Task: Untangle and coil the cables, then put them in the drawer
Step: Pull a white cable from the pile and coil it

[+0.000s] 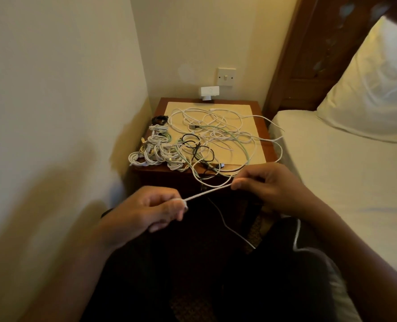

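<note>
My left hand point(146, 210) and right hand point(262, 182), apart, each pinch one white cable point(208, 192) taut near the nightstand point(267, 151); several coiled bundles point(156, 149) sit at its left, a loose tangle point(216, 131) awaits sorting, drawer not in view.

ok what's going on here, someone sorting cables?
A person pinches one white cable between the left hand and right hand, stretched in front of the nightstand. On top, coiled bundles sit at the left; a loose tangle of white, green and black cables covers the rest. No drawer shows.
</note>
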Motion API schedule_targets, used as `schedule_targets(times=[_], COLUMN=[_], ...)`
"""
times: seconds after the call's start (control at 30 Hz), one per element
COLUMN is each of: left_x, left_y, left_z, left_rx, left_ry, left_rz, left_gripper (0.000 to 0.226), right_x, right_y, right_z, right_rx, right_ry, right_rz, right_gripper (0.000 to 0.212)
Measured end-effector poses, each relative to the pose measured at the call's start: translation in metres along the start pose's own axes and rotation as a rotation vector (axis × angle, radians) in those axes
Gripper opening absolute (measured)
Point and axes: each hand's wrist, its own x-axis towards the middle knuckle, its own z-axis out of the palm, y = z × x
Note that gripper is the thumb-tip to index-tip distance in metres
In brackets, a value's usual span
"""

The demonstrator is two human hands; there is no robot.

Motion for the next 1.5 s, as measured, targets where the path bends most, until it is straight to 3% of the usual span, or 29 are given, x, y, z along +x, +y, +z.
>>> schedule_targets(times=[0.13,0.2,0.3,0.37,0.5,0.63,0.7,0.83,0.9,1.0,1.07,1.23,1.3,1.37,1.43,1.5], left_x=[-0.012,-0.010,0.003,0.012,0.035,0.054,0.060,0.062,0.061,0.051,0.036,-0.001,-0.003,0.001,0.007,0.012], left_y=[-0.001,-0.007,-0.028,-0.043,-0.067,-0.083,-0.090,-0.103,-0.104,-0.089,-0.069,-0.028,-0.013,-0.004,0.003,0.009], left_z=[-0.036,-0.051,-0.075,-0.095,-0.119,-0.128,-0.131,-0.118,-0.114,-0.112,-0.106,-0.088,-0.081,-0.075,-0.065,-0.052], left_rx=[-0.060,-0.033,0.212,0.371,0.571,0.410,0.500,0.744,0.733,0.311,0.078,-0.382,-0.741,-1.032,-0.675,-0.397], left_ry=[0.314,0.468,0.653,0.759,0.832,0.882,0.855,0.638,0.615,0.595,0.452,0.044,-0.164,-0.230,0.019,0.088], left_rz=[0.046,0.037,-0.027,-0.073,-0.142,-0.217,-0.255,-0.320,-0.345,-0.375,-0.395,-0.187,-0.033,0.050,0.044,-0.013], left_gripper=[0.057,0.052,0.030,0.030,0.032,0.033,0.033,0.034,0.036,0.039,0.040,0.034,0.033,0.032,0.031,0.036], right_x=[-0.001,-0.006,-0.016,-0.022,-0.037,-0.056,-0.067,-0.080,-0.079,-0.066,-0.059,-0.043,-0.033,-0.025,-0.020,-0.017], right_y=[0.031,0.043,0.061,0.071,0.080,0.075,0.066,0.040,0.041,0.070,0.099,0.146,0.147,0.142,0.129,0.110], right_z=[-0.013,-0.021,-0.032,-0.039,-0.051,-0.060,-0.067,-0.080,-0.084,-0.083,-0.080,-0.051,-0.031,-0.019,-0.015,-0.012], right_rx=[0.019,0.044,0.050,0.034,-0.055,-0.159,-0.134,0.096,-0.014,-0.426,-0.543,-0.571,-0.550,-0.524,-0.532,-0.627], right_ry=[0.017,0.049,0.066,0.077,0.088,0.071,0.035,-0.022,-0.003,0.153,0.253,0.307,0.288,0.222,0.019,-0.216], right_rz=[0.011,0.038,0.084,0.126,0.178,0.121,0.066,0.032,0.038,0.140,0.262,0.427,0.464,0.496,0.556,0.567], right_gripper=[0.029,0.034,0.039,0.021,0.022,0.024,0.022,0.023,0.024,0.015,0.014,0.019,0.017,0.011,0.012,0.037])
